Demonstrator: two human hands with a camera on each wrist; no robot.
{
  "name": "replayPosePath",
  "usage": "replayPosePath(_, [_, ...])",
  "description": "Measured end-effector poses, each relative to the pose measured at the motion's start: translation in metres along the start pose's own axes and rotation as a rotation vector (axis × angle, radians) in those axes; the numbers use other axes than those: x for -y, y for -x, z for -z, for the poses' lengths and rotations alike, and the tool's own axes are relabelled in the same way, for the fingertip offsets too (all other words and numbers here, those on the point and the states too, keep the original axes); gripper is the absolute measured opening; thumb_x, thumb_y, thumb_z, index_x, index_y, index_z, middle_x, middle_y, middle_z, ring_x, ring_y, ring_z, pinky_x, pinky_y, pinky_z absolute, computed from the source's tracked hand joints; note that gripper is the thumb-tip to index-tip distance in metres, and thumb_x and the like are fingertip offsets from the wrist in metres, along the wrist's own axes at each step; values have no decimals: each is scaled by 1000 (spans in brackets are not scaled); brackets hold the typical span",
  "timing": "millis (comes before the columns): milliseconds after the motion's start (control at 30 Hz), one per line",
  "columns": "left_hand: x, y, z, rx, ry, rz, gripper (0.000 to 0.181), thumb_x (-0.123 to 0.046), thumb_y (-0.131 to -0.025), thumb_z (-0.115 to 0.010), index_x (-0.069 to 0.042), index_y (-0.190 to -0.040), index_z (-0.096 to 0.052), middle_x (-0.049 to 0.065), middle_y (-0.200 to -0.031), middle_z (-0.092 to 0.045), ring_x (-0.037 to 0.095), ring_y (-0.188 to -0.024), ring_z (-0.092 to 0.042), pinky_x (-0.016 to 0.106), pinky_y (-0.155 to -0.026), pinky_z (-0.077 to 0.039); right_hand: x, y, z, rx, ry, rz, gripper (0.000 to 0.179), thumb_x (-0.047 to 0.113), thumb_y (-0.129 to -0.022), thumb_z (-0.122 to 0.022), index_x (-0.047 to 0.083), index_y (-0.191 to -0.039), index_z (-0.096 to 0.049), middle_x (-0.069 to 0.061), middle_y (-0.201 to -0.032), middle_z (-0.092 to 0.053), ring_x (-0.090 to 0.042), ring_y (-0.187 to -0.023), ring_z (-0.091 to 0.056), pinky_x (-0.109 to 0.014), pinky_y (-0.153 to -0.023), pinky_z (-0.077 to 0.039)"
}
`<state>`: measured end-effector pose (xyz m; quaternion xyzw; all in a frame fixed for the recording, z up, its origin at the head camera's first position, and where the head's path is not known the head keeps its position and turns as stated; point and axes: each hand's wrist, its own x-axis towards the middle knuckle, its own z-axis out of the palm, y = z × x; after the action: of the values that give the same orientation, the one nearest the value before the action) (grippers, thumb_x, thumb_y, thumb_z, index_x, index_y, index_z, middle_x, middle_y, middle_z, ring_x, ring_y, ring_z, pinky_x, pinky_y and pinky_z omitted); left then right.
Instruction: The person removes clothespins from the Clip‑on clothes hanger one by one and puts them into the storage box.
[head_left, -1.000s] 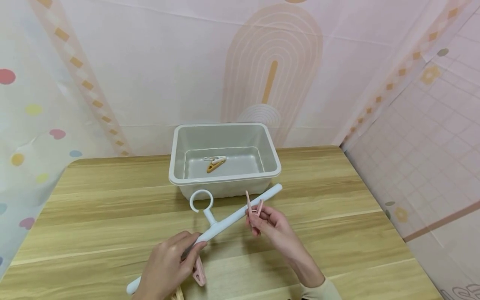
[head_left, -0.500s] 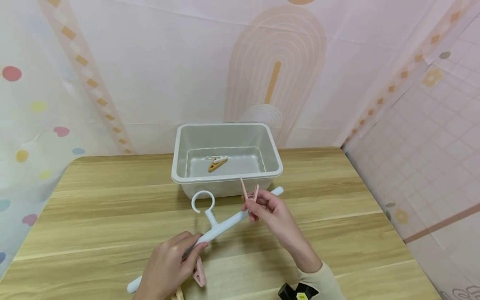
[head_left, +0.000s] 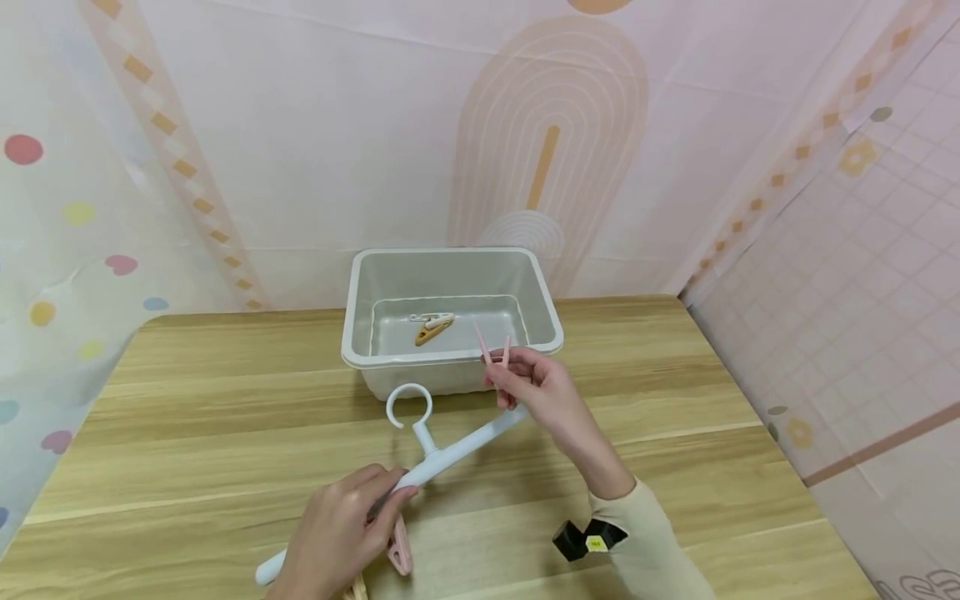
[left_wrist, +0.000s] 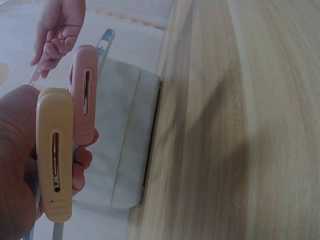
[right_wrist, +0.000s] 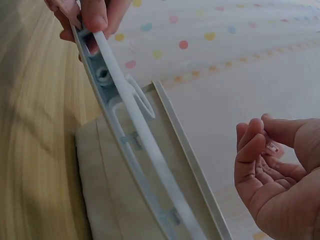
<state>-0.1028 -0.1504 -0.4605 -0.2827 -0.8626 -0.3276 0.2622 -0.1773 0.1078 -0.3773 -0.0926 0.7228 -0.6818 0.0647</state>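
Observation:
In the head view my left hand [head_left: 341, 529] grips a white clothes hanger [head_left: 465, 447] that slants up to the right, its round hook uppermost. A pink clothespin [head_left: 400, 547] hangs at the hanger beside that hand. A beige clothespin [left_wrist: 55, 155] is seen close up in the left wrist view, in front of the pink one. My right hand [head_left: 551, 396] pinches another pink clothespin [head_left: 505, 353], prongs upward, over the front rim of the grey bin [head_left: 420, 377]. In the right wrist view the fingers mostly hide that clothespin.
Inside the bin lie an orange-brown clothespin [head_left: 433, 333] and pale ones [head_left: 429, 317]. It stands at the back of the wooden table [head_left: 210, 433], near a patterned cloth wall [head_left: 337, 133]. A black device [head_left: 588, 540] sits at my right sleeve.
My right hand has moved up and away from me with the pink clothespin, from beside the hanger's right arm to the bin's front rim. The left hand and hanger have hardly moved.

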Motion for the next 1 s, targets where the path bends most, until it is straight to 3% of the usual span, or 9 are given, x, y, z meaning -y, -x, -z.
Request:
replayPosePath(367, [-1,0,0,31,-6,20,19,-11,-76,-85,-16,-92,-76,-19,-72,-55,-13,-59,-37,5,-50,-30,17,-26,-2,-23,61,-15,25,17,-99,-65,-3,-113,-66,2,-80,-68,-8,-61,-54,-19,-60,-48])
replayPosePath(733, [-1,0,1,43,-32,16,18,-13,-77,-85,-17,-92,-76,-19,-71,-55,-13,-58,-36,5,-50,-29,24,-59,-4,-69,82,33,22,21,-97,-68,0,-103,-66,4,-68,-64,-8,-55,-54,-19,-56,-45])
replayPosePath(1000, [0,2,0,52,-50,2,16,-15,-77,-85,-18,-90,-74,-20,-71,-53,-12,-59,-36,8,-52,-33,20,-69,0,-125,204,45,24,29,-95,-71,5,-100,-69,-1,-70,-66,-9,-55,-56,-20,-56,-48])
